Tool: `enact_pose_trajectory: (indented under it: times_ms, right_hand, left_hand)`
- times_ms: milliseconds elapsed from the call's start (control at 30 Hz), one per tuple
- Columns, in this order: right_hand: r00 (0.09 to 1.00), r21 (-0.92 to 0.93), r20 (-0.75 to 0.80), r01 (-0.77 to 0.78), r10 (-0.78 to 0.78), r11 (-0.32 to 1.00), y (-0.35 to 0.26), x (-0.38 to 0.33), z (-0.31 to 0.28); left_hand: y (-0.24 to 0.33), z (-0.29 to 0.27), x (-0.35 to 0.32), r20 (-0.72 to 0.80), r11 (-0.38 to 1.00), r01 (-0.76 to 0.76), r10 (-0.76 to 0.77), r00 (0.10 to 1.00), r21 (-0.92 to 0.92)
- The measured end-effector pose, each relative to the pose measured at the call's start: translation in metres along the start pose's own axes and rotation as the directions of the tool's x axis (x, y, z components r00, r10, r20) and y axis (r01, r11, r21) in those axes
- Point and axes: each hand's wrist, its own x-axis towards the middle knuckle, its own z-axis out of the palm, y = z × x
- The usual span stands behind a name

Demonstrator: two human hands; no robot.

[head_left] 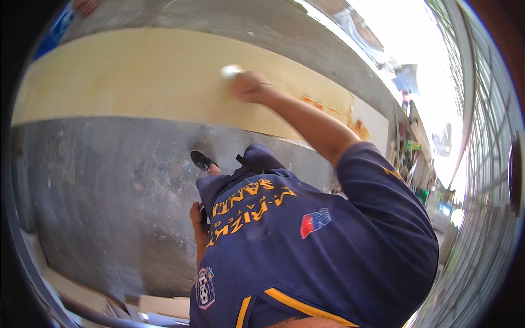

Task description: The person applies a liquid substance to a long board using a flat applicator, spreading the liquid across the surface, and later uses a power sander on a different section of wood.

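My right hand (250, 87) is stretched out over a long, pale yellow board (136, 71). Its fingers are closed around a small white piece (231, 71), blurred by motion, so I cannot make out its kind. Orange-brown blobs of a thick, glossy substance (314, 102) lie on the board's right part, beneath and beside my forearm. My left hand (196, 213) hangs low by my side, its fingers curled next to a dark object (204, 215) mostly hidden by my shirt; I cannot tell what it is.
Grey, stained concrete floor (109, 191) lies on the near side of the board. At the far left, part of another person's hand (86, 6) shows near a blue object (53, 33). Cluttered shelves (413, 147) and a metal grille (481, 164) stand on the right. Flat boards (164, 306) lie behind me.
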Motion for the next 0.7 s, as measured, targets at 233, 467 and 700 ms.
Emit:
enact_pose_trajectory:
  times_ms: [233, 467, 700]
  right_hand:
    - [0.971, 0.163, 0.231, 0.023, -0.06, 0.986, -0.082, 0.029, -0.077]
    - [0.906, 0.211, 0.355, 0.164, -0.232, 0.964, 0.061, -0.143, -0.018]
    - [0.924, 0.26, 0.383, -0.09, -0.016, 0.961, 0.165, -0.364, 0.015]
  left_hand:
    - [-0.092, -0.044, 0.014, 0.105, 0.972, 0.086, -0.111, 0.988, 0.218]
    - [0.011, 0.096, -0.07, -0.162, 0.966, 0.118, -0.082, 0.983, 0.229]
    - [-0.058, 0.175, -0.079, 0.075, 0.528, -0.227, 0.294, 0.953, 0.818]
